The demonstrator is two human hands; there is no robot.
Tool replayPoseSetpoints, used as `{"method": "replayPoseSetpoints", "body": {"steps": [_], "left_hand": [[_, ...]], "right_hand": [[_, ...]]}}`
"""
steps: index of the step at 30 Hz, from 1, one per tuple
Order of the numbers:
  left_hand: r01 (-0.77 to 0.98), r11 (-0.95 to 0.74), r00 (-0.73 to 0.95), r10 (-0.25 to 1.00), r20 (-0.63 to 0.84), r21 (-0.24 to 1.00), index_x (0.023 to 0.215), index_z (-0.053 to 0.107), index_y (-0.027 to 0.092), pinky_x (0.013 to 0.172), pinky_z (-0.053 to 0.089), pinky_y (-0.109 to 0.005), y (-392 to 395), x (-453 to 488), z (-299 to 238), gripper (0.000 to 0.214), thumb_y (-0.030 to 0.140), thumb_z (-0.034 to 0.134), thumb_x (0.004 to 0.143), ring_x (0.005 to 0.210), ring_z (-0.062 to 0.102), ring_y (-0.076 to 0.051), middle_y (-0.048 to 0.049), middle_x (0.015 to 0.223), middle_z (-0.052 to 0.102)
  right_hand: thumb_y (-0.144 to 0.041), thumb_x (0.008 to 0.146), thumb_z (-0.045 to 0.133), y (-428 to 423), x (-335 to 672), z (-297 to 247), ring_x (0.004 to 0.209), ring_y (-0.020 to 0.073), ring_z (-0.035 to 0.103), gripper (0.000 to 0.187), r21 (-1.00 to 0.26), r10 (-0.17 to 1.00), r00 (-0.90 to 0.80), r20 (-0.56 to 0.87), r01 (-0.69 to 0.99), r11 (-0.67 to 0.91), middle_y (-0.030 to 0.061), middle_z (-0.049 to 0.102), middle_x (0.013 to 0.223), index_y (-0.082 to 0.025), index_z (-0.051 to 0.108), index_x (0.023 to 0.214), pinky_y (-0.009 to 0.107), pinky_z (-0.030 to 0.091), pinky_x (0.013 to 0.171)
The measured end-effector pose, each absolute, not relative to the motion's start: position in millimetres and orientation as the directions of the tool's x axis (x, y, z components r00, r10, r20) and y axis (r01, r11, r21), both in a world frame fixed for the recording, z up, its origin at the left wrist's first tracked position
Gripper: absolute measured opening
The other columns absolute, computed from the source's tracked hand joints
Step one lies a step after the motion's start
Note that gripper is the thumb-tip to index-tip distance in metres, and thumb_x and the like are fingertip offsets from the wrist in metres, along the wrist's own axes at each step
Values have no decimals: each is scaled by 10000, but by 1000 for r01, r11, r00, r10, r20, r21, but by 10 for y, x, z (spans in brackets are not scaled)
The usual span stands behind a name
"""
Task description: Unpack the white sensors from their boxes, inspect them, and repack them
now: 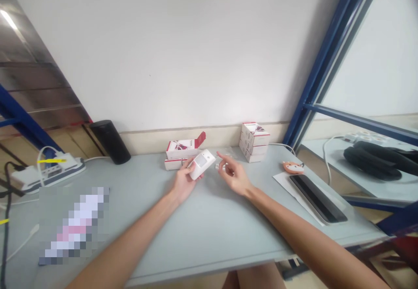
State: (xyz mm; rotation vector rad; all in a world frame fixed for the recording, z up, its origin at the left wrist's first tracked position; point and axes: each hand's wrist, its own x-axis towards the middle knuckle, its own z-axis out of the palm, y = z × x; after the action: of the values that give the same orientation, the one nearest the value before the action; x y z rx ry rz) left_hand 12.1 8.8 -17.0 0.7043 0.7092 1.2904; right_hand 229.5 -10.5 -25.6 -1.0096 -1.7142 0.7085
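Note:
My left hand (pixel 183 180) is wrapped round a small white plastic device (pixel 202 163) with a grey window on its face, held tilted above the grey table (pixel 209 232). My right hand (pixel 232 175) hovers just right of the device, fingers loosely spread, index finger pointing toward it. A tiny white piece (pixel 218 166) shows by its fingertips; whether it is pinched I cannot tell. Behind the hands lies an open white-and-red box (pixel 183 148) on a flat one.
A stack of white-and-red boxes (pixel 254 141) stands at the back right. A black cylinder (pixel 110 141) and a white power strip (pixel 45 171) sit at the left. A black keyboard-like bar (pixel 316 198) on paper and an orange fox-shaped item (pixel 292 167) lie at the right. Blue frame posts (pixel 321 66) rise beyond.

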Motion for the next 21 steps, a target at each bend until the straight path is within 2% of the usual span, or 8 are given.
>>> {"method": "replayPoseSetpoints", "body": {"steps": [2, 5, 8, 11, 14, 16, 18, 21], "left_hand": [[-595, 153, 136, 987, -89, 789, 1109, 694, 157, 593, 530, -272, 86, 127, -148, 297, 116, 697, 814, 680, 652, -164, -82, 964, 728], [-619, 159, 125, 987, -104, 769, 1095, 680, 162, 596, 534, -265, 79, 147, -117, 280, 124, 705, 819, 674, 657, -157, -74, 956, 727], [-622, 136, 130, 989, -70, 771, 1166, 668, 183, 658, 564, -275, 63, 152, -79, 354, 140, 736, 821, 725, 679, -158, -77, 1025, 737], [-587, 135, 152, 987, -55, 798, 1258, 653, 196, 723, 591, -294, 55, 124, -34, 472, 150, 773, 804, 812, 711, -180, -96, 1112, 739], [-569, 131, 149, 987, -55, 812, 1292, 628, 207, 740, 610, -320, 68, 81, 1, 533, 159, 781, 783, 842, 731, -200, -98, 1161, 733], [-579, 120, 128, 990, -56, 807, 1269, 620, 202, 737, 620, -340, 79, 59, 14, 521, 161, 771, 772, 825, 736, -205, -92, 1146, 732], [-577, 116, 115, 992, -60, 809, 1234, 615, 190, 709, 622, -348, 82, 46, 23, 496, 160, 757, 759, 784, 734, -207, -84, 1097, 734], [-537, 121, 127, 990, -62, 835, 1216, 600, 183, 648, 604, -341, 65, 48, 33, 490, 167, 741, 747, 710, 725, -210, -72, 1028, 732]], "right_hand": [[-288, 941, 548, -115, 2315, -206, 561, 109, 412, 567, -764, 853, -199, 483, 380, 521, 4, 658, 933, -246, 528, 1506, 282, 441, 607], [-284, 970, 534, -61, 2384, -127, 668, 148, 532, 529, -597, 816, -211, 539, 587, 546, 27, 699, 1030, -280, 543, 1499, 319, 492, 715], [-301, 994, 524, 115, 2467, -120, 899, 220, 637, 509, -476, 806, -92, 584, 766, 433, 77, 697, 1176, -265, 544, 1501, 364, 518, 819], [-315, 975, 598, 368, 2507, -195, 1145, 294, 610, 400, -385, 850, -41, 525, 879, 281, 125, 675, 1265, -226, 669, 1358, 395, 509, 900], [-270, 923, 684, 571, 2493, -254, 1128, 301, 611, 208, -335, 891, -49, 452, 916, 220, 117, 706, 1172, -232, 774, 1106, 382, 497, 870], [-222, 939, 648, 629, 2476, -246, 1068, 273, 622, 136, -331, 888, -48, 458, 918, 220, 103, 715, 1076, -234, 782, 961, 358, 486, 831], [-220, 988, 569, 626, 2477, -203, 1058, 259, 616, 202, -327, 876, -29, 481, 921, 210, 104, 703, 1055, -234, 764, 935, 349, 479, 815], [-275, 1040, 482, 561, 2535, -121, 1107, 269, 597, 251, -330, 830, 8, 558, 920, 213, 115, 681, 1114, -226, 726, 1010, 365, 479, 853]]}}
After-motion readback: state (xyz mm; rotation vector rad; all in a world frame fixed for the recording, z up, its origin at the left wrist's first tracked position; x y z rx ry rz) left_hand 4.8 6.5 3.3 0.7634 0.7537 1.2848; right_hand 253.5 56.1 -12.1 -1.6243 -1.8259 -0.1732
